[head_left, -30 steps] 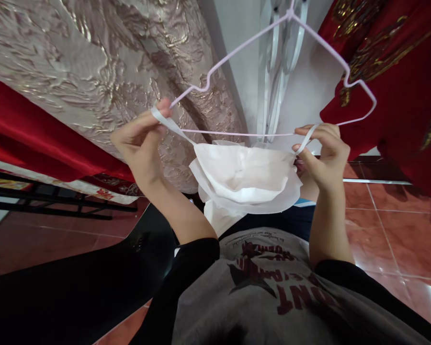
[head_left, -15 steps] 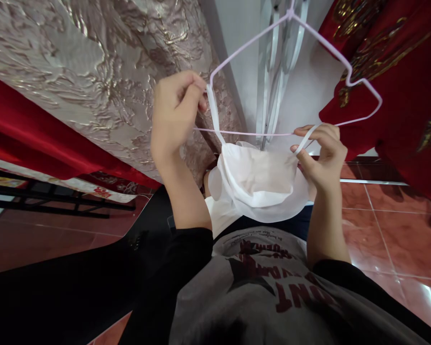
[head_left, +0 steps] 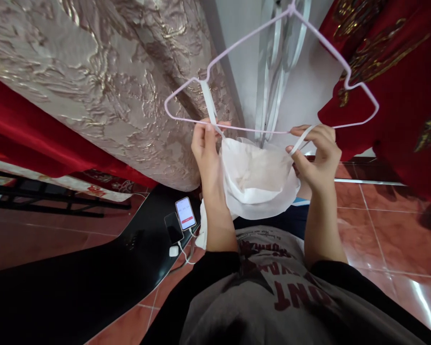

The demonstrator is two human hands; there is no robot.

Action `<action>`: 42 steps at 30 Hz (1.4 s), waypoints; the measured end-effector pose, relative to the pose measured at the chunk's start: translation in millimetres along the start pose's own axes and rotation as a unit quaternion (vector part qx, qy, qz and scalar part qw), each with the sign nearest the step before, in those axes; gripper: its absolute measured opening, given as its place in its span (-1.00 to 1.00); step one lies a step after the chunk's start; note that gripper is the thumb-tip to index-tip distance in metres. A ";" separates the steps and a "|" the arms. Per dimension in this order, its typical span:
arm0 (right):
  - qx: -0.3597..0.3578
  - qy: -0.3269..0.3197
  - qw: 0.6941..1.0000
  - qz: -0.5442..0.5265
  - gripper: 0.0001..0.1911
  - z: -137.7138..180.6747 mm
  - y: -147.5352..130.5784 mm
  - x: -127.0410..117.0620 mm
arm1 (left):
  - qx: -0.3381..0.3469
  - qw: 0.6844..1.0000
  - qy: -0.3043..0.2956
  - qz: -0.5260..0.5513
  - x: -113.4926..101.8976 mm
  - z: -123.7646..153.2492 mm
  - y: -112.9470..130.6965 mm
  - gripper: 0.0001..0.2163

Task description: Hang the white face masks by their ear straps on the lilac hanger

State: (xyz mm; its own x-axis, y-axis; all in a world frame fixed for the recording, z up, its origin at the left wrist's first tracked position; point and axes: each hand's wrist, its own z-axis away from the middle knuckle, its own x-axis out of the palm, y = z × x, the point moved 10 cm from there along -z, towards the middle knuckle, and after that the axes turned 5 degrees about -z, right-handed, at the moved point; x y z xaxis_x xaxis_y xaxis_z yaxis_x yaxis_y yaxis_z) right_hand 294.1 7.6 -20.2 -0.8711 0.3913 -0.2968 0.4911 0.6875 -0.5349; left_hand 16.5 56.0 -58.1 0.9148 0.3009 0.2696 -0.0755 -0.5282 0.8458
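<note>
A pale pink clothes hanger (head_left: 249, 41) hangs in front of me. From it a white garment with thin straps (head_left: 258, 196) drops open-topped toward my lap. Its left strap (head_left: 207, 98) loops over the notch on the hanger's left shoulder. My left hand (head_left: 210, 148) pinches that strap low down, by the hanger's bottom bar. The right strap (head_left: 303, 139) is off the hanger's shoulder, caught between the thumb and fingers of my right hand (head_left: 318, 155), whose fingertips touch the bottom bar.
Embossed pinkish-gold fabric (head_left: 104, 86) hangs at left, red fabric with gold trim (head_left: 391, 105) at right. Two phones, one lit phone (head_left: 186, 214) and one dark phone (head_left: 173, 228), lie with cables on a black surface (head_left: 93, 268). Red floor tiles (head_left: 359, 230) lie below.
My left hand has moved down and right from the hanger's left shoulder, along the strap, which now sits in the notch. The phones have come into view. My right hand keeps its hold.
</note>
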 end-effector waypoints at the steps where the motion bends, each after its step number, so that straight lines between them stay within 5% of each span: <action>1: -0.005 -0.002 1.000 0.000 -0.74 1.0 -1.1 0.2 | 0.011 1.000 0.004 0.000 2.5 1.5 3.3 -0.63; 4: -0.033 0.050 0.998 -0.003 -0.71 4.4 -0.8 -14.9 | 0.026 1.000 0.011 -0.001 1.6 0.1 9.4 -0.61; 9: -0.095 0.299 0.949 -0.014 -0.68 20.7 34.2 -101.8 | 0.039 0.999 -0.010 0.003 -2.1 -3.1 10.3 -0.60; 14: -0.076 0.211 0.974 -0.027 -0.53 -11.8 66.3 -129.1 | 0.052 0.998 -0.021 0.021 -1.1 -4.3 8.5 -0.64; 18: 0.023 0.084 0.996 -0.025 -0.61 -51.3 50.0 -98.6 | 0.040 0.999 -0.013 0.004 -1.4 -3.9 7.1 -0.67; 25: 0.048 -0.049 0.990 0.120 -0.72 -80.0 -7.7 -51.6 | 0.037 0.999 0.004 0.011 -1.8 -1.0 15.1 -0.68; 29: 0.016 0.005 0.984 0.175 -0.79 -70.8 -14.5 -60.3 | 0.018 1.000 -0.004 -0.002 0.9 1.4 13.0 -0.67; 33: -0.028 0.110 0.992 0.050 -0.67 -59.3 -18.8 -71.7 | 0.035 0.999 -0.020 0.017 4.1 2.1 14.7 -0.64; 36: -0.102 0.136 0.985 -0.027 -0.69 -50.0 -30.7 -57.4 | 0.032 0.999 -0.023 0.006 6.3 2.6 12.1 -0.61; 42: 0.003 -0.142 0.990 0.028 -0.77 -17.3 -14.7 44.7 | 0.015 0.999 -0.036 0.008 5.5 5.4 7.9 -0.66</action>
State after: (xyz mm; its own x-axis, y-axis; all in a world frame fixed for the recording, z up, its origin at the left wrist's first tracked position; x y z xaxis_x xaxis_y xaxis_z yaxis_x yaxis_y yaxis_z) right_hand 248.0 25.5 -11.9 -0.8096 0.2408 -0.5353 0.5390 0.6662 -0.5154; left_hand 23.1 49.2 -52.4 0.9400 0.2341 0.2481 -0.0796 -0.5566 0.8269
